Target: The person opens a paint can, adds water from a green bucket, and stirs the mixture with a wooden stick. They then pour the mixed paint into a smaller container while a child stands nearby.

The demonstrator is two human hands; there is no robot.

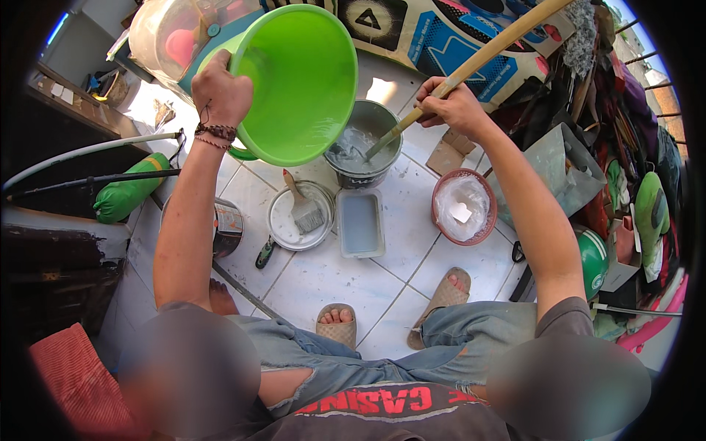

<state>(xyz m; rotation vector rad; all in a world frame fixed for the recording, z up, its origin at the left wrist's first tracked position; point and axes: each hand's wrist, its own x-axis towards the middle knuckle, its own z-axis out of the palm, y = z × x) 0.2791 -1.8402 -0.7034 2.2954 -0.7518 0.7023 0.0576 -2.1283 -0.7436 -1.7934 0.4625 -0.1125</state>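
A green tub [309, 81] is gripped at its left rim by the left hand [222, 92], which is clamped on the edge; the tub is tilted, with its mouth facing the camera and its lower right side overlapping the rim of a dark bucket [359, 177]. Whether the two rims are touching cannot be told. A wooden stick [507, 42] is held slantwise by the right hand [450, 107], whose fingers are closed around it, and its lower end is dipped in the wet grey mix [350, 151] inside the dark bucket. On the tiled floor [390, 275], a rectangular container [362, 254] of greyish liquid is placed just beside that bucket. A paintbrush [308, 219] is laid on a round lid [282, 217] to its left, and a reddish basket [468, 242] is lined with clear plastic to the right.
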